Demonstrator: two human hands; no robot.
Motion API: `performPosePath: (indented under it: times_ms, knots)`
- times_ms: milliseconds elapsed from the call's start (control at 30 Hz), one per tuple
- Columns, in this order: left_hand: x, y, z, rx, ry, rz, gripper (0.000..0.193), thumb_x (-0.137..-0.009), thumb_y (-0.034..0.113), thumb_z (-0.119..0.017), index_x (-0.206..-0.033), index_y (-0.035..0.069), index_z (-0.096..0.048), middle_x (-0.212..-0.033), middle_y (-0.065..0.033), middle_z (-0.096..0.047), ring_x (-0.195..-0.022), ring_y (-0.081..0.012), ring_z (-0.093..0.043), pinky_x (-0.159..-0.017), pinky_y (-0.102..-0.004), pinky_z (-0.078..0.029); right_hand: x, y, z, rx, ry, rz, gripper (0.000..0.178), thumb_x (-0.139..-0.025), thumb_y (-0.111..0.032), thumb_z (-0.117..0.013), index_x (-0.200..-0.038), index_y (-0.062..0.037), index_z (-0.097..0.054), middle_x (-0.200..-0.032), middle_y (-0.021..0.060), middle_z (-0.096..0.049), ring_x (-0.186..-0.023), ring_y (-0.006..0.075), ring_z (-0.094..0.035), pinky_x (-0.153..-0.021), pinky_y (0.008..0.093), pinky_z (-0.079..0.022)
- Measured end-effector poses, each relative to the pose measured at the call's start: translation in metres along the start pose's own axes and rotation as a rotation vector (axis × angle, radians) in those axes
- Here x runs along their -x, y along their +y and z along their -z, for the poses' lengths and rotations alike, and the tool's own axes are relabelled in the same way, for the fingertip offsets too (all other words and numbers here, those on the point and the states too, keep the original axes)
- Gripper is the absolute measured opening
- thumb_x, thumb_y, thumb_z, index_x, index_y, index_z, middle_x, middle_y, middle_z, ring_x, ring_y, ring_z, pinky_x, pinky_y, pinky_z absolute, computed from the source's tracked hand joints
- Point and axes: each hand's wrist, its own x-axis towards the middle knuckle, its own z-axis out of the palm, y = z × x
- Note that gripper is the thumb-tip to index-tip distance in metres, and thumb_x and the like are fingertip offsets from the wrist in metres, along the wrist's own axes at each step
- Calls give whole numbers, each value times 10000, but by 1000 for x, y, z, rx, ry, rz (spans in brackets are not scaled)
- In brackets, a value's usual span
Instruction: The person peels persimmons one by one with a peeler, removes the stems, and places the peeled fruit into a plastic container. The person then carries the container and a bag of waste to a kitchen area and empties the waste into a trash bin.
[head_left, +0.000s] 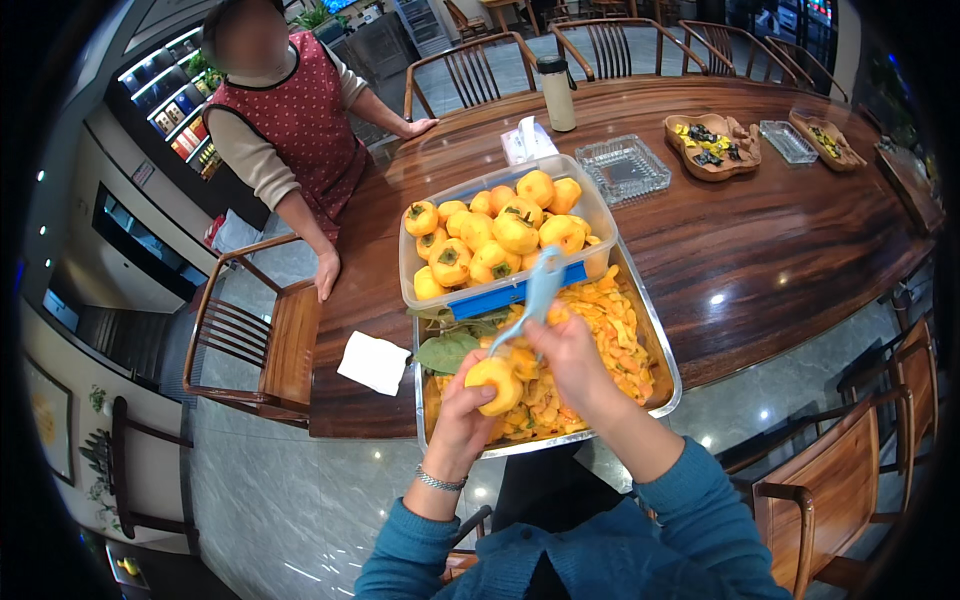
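My left hand is closed around a yellow-orange persimmon. In my right hand is a light blue peeler, its handle pointing up and its lower end beside the fruit; motion blurs it a little. Both hands are over a metal tray full of orange peels, with green leaves at its left side. Just beyond my hands, a clear plastic box with a blue handle strip rests over the far part of the tray, heaped with persimmons.
The tray stands at the near edge of a wooden table. White tissue lies left; a tissue pack, bottle, glass dish and candy tray stand beyond. Another person leans there; chairs surround it.
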Motion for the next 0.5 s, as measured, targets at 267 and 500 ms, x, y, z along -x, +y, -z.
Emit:
performPosePath:
  times_ms: [267, 500]
  knots:
    - [1, 3, 1, -184, 20, -80, 550, -778, 86, -655, -1266, 26, -411, -1181, -113, -516, -1112, -236, -502, -956, -356, -398, 7, 1, 19, -206, 54, -47, 208, -929, -110, -452, -1030, 53, -533, -969, 126, -613, -968, 185, -571, -858, 328, -444]
    - [-7, -4, -9, -163, 16, -202, 565, -861, 163, -591, -1351, 93, -319, -1334, -129, -420, -1210, -242, -427, -968, -377, -393, 17, 4, 10, -297, 32, -161, 245, -935, -127, -444, -1081, 64, -492, -1045, 178, -608, -995, 223, -579, -907, 361, -443]
